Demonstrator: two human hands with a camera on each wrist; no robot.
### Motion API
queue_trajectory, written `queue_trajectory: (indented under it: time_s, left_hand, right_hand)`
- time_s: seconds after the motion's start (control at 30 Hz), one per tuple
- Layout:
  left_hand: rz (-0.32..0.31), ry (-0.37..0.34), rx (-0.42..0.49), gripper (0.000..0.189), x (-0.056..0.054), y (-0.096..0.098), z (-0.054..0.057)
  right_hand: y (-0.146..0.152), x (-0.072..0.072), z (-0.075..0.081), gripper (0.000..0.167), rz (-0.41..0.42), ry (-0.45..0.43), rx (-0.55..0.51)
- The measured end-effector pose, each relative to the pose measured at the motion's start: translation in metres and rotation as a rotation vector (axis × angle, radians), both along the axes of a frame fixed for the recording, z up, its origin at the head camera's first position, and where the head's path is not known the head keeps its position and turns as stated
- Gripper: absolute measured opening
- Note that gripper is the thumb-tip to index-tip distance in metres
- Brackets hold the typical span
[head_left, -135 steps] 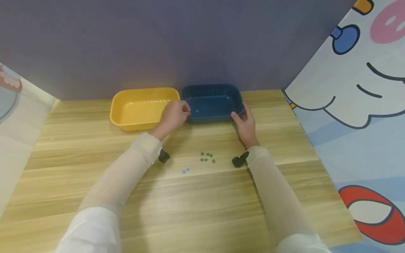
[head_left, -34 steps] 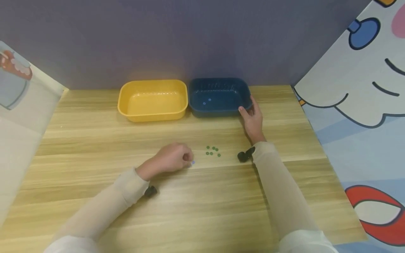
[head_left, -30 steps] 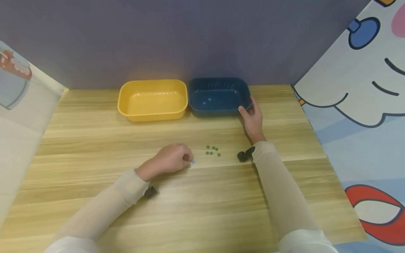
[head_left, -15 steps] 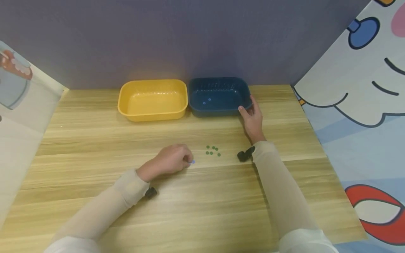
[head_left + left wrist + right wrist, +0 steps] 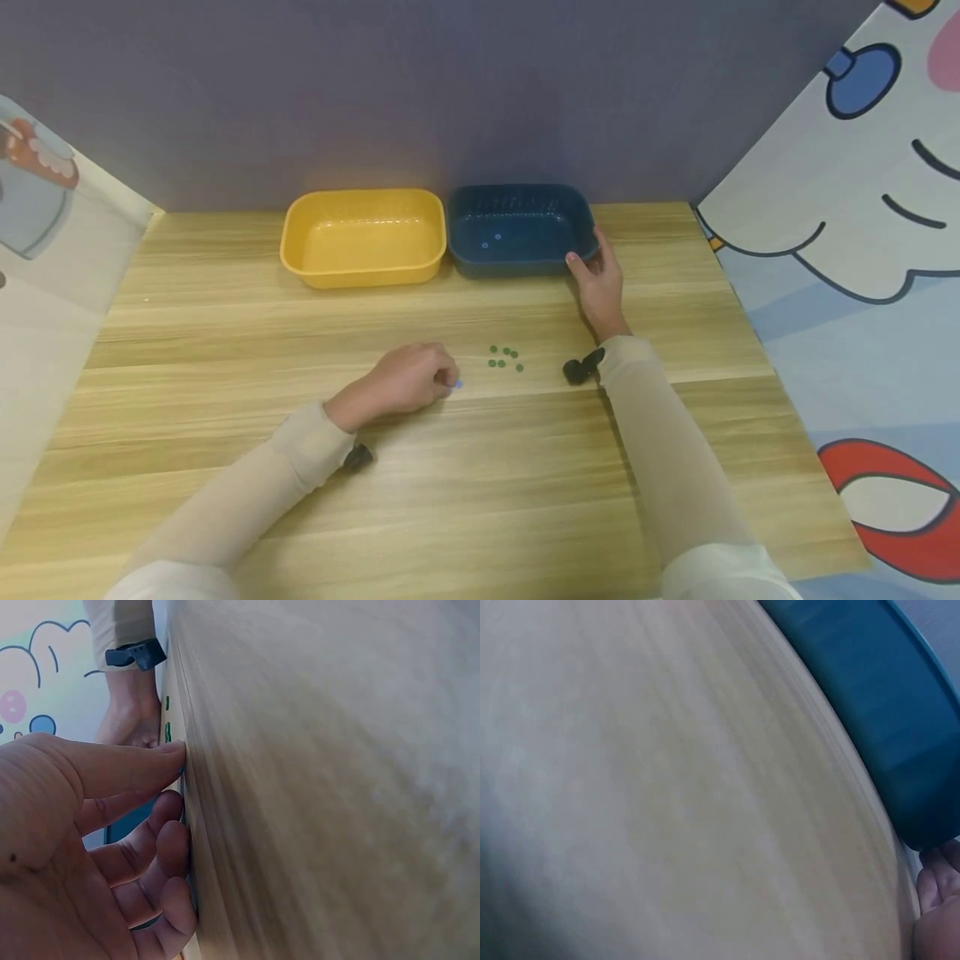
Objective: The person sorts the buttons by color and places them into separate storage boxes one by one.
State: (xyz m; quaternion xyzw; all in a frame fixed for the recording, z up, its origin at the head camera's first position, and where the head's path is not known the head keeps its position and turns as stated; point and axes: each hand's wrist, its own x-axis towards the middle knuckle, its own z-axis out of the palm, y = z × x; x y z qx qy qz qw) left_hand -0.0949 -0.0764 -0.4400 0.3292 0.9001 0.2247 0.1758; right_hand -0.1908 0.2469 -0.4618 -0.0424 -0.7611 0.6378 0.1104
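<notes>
My left hand [image 5: 412, 377] is low over the table, thumb and index fingertips together against the wood at a small flat blue disc [image 5: 459, 384]. Part of the disc peeks out beside the fingertips; whether a second one lies under them is hidden. In the left wrist view the other fingers [image 5: 172, 847] curl loosely. My right hand [image 5: 600, 287] grips the near right corner of a dark blue plastic basin [image 5: 502, 268], thumb on the rim and fingers round the side. Two blue discs [image 5: 491, 241] lie inside it. Several small green discs [image 5: 502, 363] are grouped right of my left hand.
A yellow basin [image 5: 363, 279] stands directly left of the blue one, both near the grey back wall [image 5: 360, 100]. Printed cartoon panels flank the wooden table [image 5: 465, 500]. Each wrist carries a small black camera.
Since the earliest frame my left hand has come back from the basins to the discs on the table, and the blue basin has gained a second blue disc. Over the last second almost nothing moves.
</notes>
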Motion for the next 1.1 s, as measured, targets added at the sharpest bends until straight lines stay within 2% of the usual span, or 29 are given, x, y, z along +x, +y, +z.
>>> queue_trajectory:
  time_s: [0.27,0.5,0.83,1.1]
  left_hand:
    - [-0.002,0.005,0.010,0.014,0.000,0.000,-0.002]
    - [0.003,0.008,0.027,0.020,0.000,0.000,-0.003]
    - [0.006,-0.004,0.032,0.023,0.002,-0.001,-0.003]
    - [0.031,-0.051,0.052,0.021,0.000,-0.002,-0.004]
  right_hand:
    - [0.009,-0.013,-0.028,0.069,-0.022,0.017,0.000]
    - [0.000,0.001,0.002,0.069,-0.004,-0.018,0.005]
    - [-0.001,0.001,0.002,0.070,0.007,-0.010,0.009]
    - [-0.002,0.001,0.002,0.069,0.000,-0.003,0.005]
